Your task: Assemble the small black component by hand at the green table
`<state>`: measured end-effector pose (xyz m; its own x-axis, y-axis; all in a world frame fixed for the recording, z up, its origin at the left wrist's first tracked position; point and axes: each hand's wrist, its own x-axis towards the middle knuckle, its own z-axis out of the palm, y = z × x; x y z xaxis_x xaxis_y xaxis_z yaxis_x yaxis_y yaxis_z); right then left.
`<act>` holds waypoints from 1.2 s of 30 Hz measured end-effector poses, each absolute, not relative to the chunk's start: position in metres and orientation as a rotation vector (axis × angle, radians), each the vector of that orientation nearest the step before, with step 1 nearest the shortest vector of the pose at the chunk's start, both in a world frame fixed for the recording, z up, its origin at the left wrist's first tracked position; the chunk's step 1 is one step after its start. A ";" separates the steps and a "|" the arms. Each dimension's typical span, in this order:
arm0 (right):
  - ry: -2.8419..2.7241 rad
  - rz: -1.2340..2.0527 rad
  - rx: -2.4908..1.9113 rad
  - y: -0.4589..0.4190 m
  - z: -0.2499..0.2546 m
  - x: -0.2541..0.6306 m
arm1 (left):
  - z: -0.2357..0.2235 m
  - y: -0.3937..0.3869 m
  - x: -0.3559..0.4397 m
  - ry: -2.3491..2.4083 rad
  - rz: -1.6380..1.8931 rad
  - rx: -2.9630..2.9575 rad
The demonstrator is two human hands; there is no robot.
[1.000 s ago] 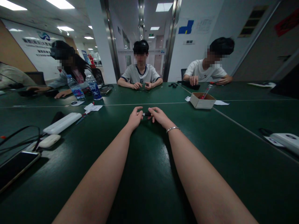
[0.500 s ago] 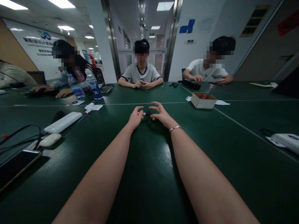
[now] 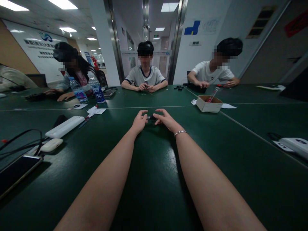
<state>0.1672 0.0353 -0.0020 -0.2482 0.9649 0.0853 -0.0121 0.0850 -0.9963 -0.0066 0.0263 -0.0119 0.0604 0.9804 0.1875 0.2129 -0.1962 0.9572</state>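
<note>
Both my arms stretch out over a dark green table (image 3: 154, 179). My left hand (image 3: 140, 121) is closed in a pinch on one end of a small black part (image 3: 151, 118) held just above the table. My right hand (image 3: 165, 119), with a silver bracelet at the wrist, pinches the other end with thumb and finger while its remaining fingers curl loosely. The part is too small and dark to make out in detail.
A cardboard box (image 3: 208, 104) with a red-tipped tool stands far right. Two water bottles (image 3: 97, 90), paper slips, a white case (image 3: 64, 126), a white charger with cables (image 3: 49, 145) and a phone (image 3: 16, 170) lie left. Three people sit across the table.
My right hand's fingers lifted and spread half a second ago, then came back down onto the small black part. My left hand stayed put.
</note>
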 end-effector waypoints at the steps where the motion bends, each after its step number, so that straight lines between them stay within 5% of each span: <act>1: -1.450 1.314 -1.051 0.036 -0.002 0.166 | -0.012 0.026 -0.007 1.242 1.208 1.539; 17: -1.647 1.217 -1.008 0.038 -0.007 0.162 | -0.011 0.028 -0.006 1.253 1.280 1.534; 27: -2.116 0.346 -1.455 0.018 -0.014 0.147 | -0.015 0.025 -0.008 1.344 1.290 1.800; 36: -2.395 0.861 -1.314 -0.078 0.067 0.277 | 0.020 -0.081 -0.083 1.212 0.839 1.257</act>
<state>0.2774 -0.0778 0.0674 -0.5491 0.8347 -0.0418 0.6704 0.4100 -0.6185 -0.0832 -0.0812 0.0197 0.2133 0.9558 -0.2024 0.1475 0.1733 0.9738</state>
